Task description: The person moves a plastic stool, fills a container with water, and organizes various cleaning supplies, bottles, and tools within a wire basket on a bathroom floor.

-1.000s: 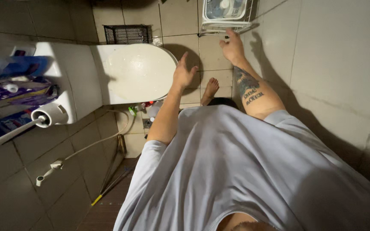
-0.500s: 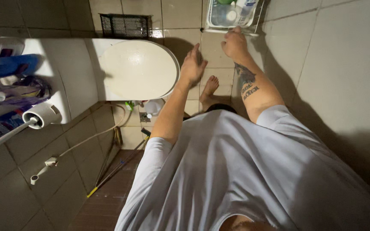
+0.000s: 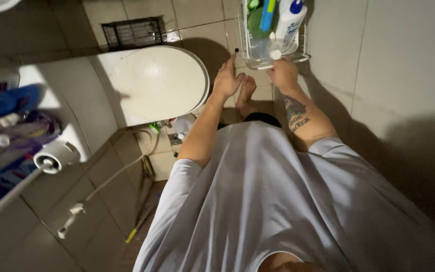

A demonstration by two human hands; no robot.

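Looking straight down a pale grey shirt [image 3: 278, 201] here, both arms stretched out toward the top of the frame. The right hand [image 3: 284, 74], on the tattooed forearm, is up at the near edge of the white wire basket [image 3: 251, 59] at upper centre, fingers on its rim by a small white cap; whether that grip is clenched on the wire or just resting there, I cannot tell. Inside the basket stand a white bottle with a blue cap [image 3: 289, 20], a blue tube [image 3: 268, 14] and something green, all upright or leaning. The left hand [image 3: 226, 80] is released, fingers spread flat, hovering just left of the basket with a fingertip near its corner, holding nothing. Directly left of that hand sits the closed white toilet lid [image 3: 159, 83]. A bare foot [image 3: 246, 93] shows on the tiled floor between the two hands. At far left, a toilet roll [image 3: 55, 156] on its holder
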